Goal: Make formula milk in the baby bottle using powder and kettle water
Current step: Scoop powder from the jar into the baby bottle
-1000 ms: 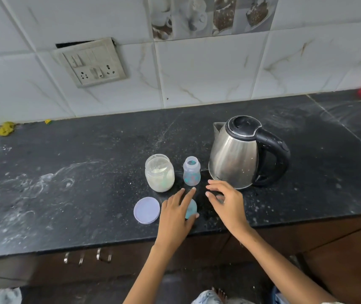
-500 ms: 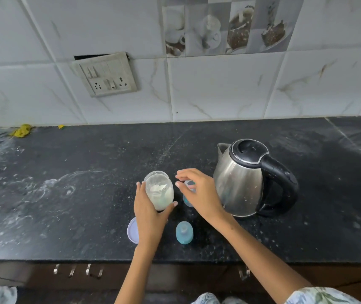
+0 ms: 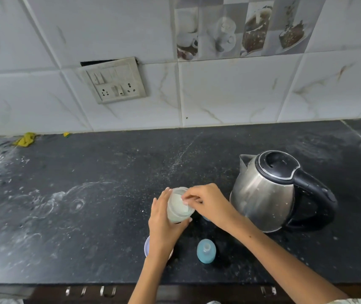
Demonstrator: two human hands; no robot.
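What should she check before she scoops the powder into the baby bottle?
1. Powder jar open: ok, its lid lies on the counter.
2. Jar held steady: ok, left hand grips it.
3. Scoop in the right hand: cannot tell, fingers reach into the jar mouth.
4. Baby bottle ready and open: cannot tell, the right hand hides it.
5. Blue cap off: ok, it lies on the counter.
6. Kettle within reach: ok, lid closed.

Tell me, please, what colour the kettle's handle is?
Black, on the kettle handle, clearest in the head view.
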